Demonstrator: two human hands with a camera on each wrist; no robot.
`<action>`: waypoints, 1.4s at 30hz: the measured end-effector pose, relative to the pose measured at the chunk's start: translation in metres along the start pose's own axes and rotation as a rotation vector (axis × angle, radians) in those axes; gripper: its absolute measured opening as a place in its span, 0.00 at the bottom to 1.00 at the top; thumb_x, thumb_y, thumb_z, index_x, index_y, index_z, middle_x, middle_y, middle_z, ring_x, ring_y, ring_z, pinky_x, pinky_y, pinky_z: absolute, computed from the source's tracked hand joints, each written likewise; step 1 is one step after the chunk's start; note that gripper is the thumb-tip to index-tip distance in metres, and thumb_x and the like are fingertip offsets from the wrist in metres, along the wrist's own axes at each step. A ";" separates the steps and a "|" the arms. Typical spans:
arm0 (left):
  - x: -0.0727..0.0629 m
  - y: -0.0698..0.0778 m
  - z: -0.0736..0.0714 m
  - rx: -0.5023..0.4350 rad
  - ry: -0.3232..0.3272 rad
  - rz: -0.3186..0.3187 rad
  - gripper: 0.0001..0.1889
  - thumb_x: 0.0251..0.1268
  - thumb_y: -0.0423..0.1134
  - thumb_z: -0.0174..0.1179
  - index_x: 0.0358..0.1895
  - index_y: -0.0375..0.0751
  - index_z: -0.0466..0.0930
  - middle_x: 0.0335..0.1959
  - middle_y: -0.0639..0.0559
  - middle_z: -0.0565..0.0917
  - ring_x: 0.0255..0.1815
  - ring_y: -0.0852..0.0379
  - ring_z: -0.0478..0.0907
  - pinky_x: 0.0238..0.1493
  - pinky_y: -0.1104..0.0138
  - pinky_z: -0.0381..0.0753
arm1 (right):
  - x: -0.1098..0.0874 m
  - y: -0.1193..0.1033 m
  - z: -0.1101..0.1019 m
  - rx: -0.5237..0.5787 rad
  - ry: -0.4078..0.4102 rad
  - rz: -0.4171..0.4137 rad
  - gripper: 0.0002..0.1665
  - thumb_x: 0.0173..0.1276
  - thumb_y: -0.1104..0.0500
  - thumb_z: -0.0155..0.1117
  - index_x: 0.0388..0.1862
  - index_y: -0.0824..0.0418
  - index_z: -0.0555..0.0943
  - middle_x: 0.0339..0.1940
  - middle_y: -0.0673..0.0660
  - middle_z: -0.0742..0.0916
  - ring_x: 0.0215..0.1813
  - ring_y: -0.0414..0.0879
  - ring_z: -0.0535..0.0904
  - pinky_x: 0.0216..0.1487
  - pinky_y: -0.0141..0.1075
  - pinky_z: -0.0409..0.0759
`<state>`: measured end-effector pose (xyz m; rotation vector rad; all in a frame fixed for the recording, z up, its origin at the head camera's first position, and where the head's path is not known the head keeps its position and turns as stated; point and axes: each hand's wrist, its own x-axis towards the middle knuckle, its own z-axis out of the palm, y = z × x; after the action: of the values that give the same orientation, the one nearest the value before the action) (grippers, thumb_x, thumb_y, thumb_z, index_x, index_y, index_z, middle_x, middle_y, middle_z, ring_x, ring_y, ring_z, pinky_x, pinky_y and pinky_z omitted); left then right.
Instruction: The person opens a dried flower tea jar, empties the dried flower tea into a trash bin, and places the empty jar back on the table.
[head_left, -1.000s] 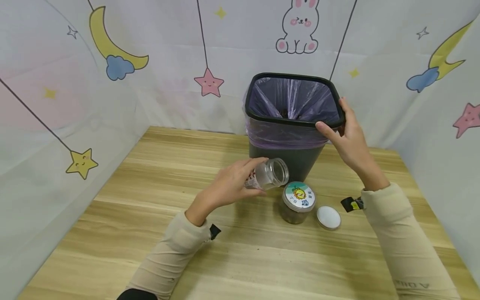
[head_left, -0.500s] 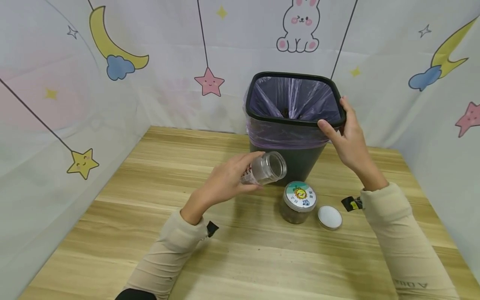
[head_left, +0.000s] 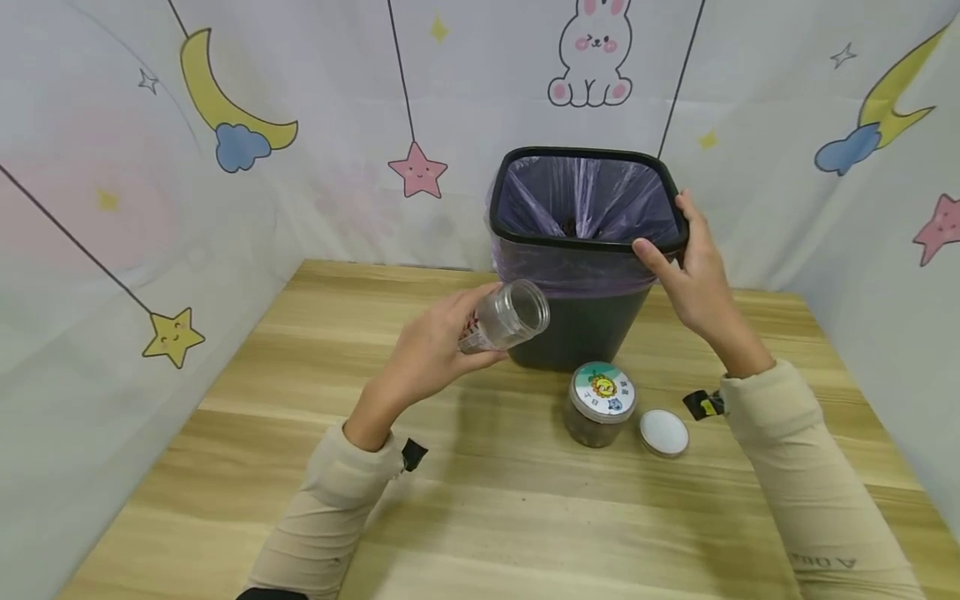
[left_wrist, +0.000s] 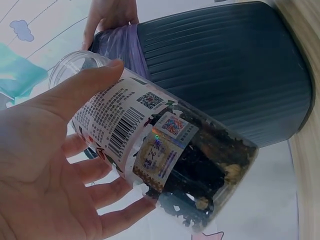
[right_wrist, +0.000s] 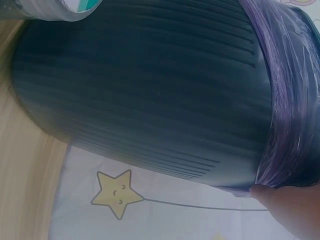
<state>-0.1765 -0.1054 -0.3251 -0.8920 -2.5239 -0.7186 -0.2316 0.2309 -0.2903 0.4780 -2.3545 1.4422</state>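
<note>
My left hand grips a clear jar around its labelled side. The jar has no lid and leans with its mouth up and to the right, in front of the bin. In the left wrist view, dark dried pieces with a few tan bits lie in the jar's bottom part. My right hand holds the right front corner of the black rim of a dark trash bin, thumb in front. A purple bag lines the bin; some small dark matter lies deep inside it.
A round tub with a printed lid stands in front of the bin. To its right lies a white round lid on the wooden table. A printed cloth hangs behind and at the sides.
My left hand has moved the jar left and up, away from the tub, and its mouth points a little more upward. The right hand stays on the bin's rim.
</note>
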 end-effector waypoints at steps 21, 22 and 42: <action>0.006 0.011 -0.014 -0.034 0.139 -0.098 0.42 0.52 0.49 0.77 0.72 0.48 0.68 0.59 0.46 0.79 0.55 0.50 0.77 0.45 0.51 0.80 | -0.004 -0.013 -0.001 -0.057 -0.024 0.020 0.51 0.74 0.46 0.58 0.82 0.62 0.41 0.82 0.60 0.45 0.80 0.52 0.48 0.76 0.48 0.52; 0.006 0.011 -0.014 -0.035 0.148 -0.106 0.42 0.52 0.49 0.77 0.72 0.49 0.68 0.59 0.47 0.79 0.55 0.50 0.77 0.44 0.51 0.80 | -0.004 -0.013 -0.001 -0.060 -0.023 0.020 0.52 0.74 0.46 0.58 0.82 0.62 0.41 0.82 0.60 0.45 0.80 0.52 0.48 0.76 0.49 0.52; 0.020 0.014 -0.037 0.003 0.309 -0.192 0.42 0.52 0.45 0.77 0.72 0.48 0.68 0.59 0.43 0.79 0.54 0.45 0.76 0.46 0.48 0.78 | -0.005 -0.010 -0.001 -0.067 -0.025 0.014 0.51 0.75 0.44 0.57 0.82 0.59 0.40 0.82 0.56 0.45 0.79 0.53 0.49 0.75 0.50 0.53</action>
<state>-0.1757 -0.1079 -0.2804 -0.4958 -2.3490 -0.8401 -0.2222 0.2283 -0.2845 0.4651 -2.4225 1.3657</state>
